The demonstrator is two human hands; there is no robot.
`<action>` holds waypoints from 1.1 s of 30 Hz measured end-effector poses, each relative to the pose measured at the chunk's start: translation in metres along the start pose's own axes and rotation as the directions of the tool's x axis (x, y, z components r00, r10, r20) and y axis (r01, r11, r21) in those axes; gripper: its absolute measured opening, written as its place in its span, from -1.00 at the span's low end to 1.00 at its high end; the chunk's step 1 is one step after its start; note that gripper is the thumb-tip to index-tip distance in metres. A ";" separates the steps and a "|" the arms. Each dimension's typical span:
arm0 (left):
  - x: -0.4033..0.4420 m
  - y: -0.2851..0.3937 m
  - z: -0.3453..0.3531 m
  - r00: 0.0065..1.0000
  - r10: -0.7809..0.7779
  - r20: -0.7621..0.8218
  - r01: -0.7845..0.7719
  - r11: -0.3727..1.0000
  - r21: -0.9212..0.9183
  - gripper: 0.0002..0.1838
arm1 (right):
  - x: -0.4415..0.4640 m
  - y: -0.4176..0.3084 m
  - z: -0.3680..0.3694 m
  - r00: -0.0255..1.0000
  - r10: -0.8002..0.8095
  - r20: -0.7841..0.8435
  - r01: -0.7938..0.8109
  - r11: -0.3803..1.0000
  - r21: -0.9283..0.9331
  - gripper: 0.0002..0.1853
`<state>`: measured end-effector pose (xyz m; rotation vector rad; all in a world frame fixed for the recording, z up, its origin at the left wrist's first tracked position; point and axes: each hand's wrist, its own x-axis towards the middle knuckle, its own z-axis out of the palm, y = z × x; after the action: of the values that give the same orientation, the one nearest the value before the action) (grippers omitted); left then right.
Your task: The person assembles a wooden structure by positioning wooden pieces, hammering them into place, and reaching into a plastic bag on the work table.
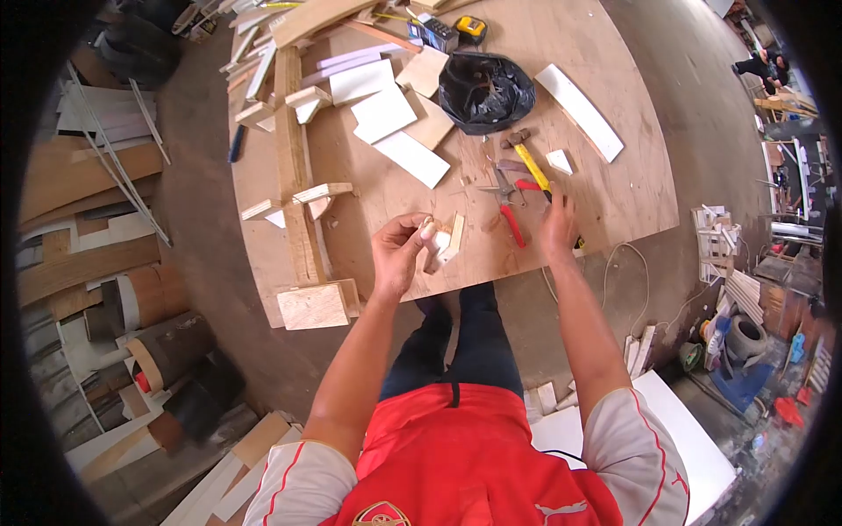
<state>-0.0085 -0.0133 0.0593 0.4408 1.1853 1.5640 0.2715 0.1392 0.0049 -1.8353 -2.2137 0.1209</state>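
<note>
My right hand (559, 223) is closed round the dark grip of a hammer (531, 167) with a yellow handle. The hammer's head rests low over the table, pointing away from me. At the table's near edge, my left hand (402, 252) has thumb and fingers pinched together; what they hold is too small to make out. Right beside those fingertips is a small wooden assembly (452, 241) with a white face and a raised strip. Between my hands lie red-handled pliers (510, 224). A small white offcut (559, 161) lies right of the hammer.
A black plastic bag (487, 92) stands open at the back, near a yellow tape measure (471, 29). White boards (403, 156) lie mid-table, and another white board (581, 114) lies right. A long wooden beam (298, 175) with attached blocks runs along the left.
</note>
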 end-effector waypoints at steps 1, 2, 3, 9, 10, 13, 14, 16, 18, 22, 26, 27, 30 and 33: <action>-0.005 0.003 0.001 1.000 0.024 -0.002 -0.024 0.998 -0.057 -0.76 | 0.001 -0.002 -0.003 0.999 -0.045 -0.026 0.045 0.999 -0.015 -0.45; -0.008 0.006 0.002 0.999 0.052 -0.004 -0.052 0.992 -0.115 -0.76 | 0.001 -0.005 -0.005 0.995 -0.097 -0.019 0.098 0.993 0.071 -0.41; -0.013 0.015 0.005 0.998 0.061 0.034 -0.054 0.983 -0.177 -0.75 | 0.000 -0.028 -0.032 0.988 -0.151 -0.015 0.151 0.976 0.156 -0.37; -0.044 0.053 0.026 0.976 0.217 0.021 -0.200 0.931 -0.306 -0.79 | -0.048 -0.147 -0.157 0.899 -0.400 0.175 -0.015 0.372 0.928 -0.19; -0.051 0.060 0.028 0.969 0.245 0.017 -0.226 0.918 -0.326 -0.79 | -0.054 -0.159 -0.170 0.896 -0.413 0.165 0.009 0.388 0.922 -0.19; -0.071 0.082 0.026 0.936 0.347 0.053 -0.322 0.909 -0.265 -0.72 | -0.057 -0.170 -0.184 0.873 -0.473 0.118 0.095 0.403 0.910 -0.14; -0.075 0.089 0.025 0.921 0.385 0.062 -0.361 0.902 -0.237 -0.71 | -0.057 -0.170 -0.187 0.864 -0.494 0.101 0.125 0.404 0.906 -0.12; -0.093 0.108 0.023 0.934 0.350 0.077 -0.335 0.929 -0.158 -0.69 | -0.062 -0.177 -0.211 0.852 -0.519 0.072 0.164 0.394 0.904 -0.25; -0.104 0.115 0.013 0.938 0.333 0.091 -0.323 0.940 -0.113 -0.69 | -0.067 -0.183 -0.224 0.841 -0.538 0.055 0.162 0.347 0.924 -0.32; -0.130 0.127 0.006 0.945 0.327 0.016 -0.325 0.942 -0.080 -0.65 | -0.086 -0.196 -0.237 0.845 -0.520 0.125 0.056 0.318 0.946 -0.42; -0.160 0.144 0.014 0.943 0.300 -0.146 -0.321 0.935 -0.153 -0.63 | -0.102 -0.210 -0.245 0.851 -0.467 0.242 -0.133 0.255 0.958 -0.44; -0.164 0.144 0.012 0.947 0.257 -0.194 -0.294 0.935 -0.198 -0.64 | -0.104 -0.212 -0.248 0.844 -0.477 0.244 -0.147 0.233 0.961 -0.41; -0.178 0.150 0.013 0.949 0.184 -0.255 -0.262 0.911 -0.318 -0.70 | -0.112 -0.219 -0.262 0.815 -0.548 0.188 -0.103 0.182 0.978 -0.34; -0.204 0.158 0.012 0.959 0.116 -0.259 -0.216 0.890 -0.402 -0.73 | -0.132 -0.220 -0.262 0.803 -0.595 0.035 -0.001 0.058 0.998 -0.32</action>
<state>-0.0081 -0.1779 0.2582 0.0720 0.9488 2.0077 0.1505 -0.0596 0.2879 -0.4623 -1.7344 1.6727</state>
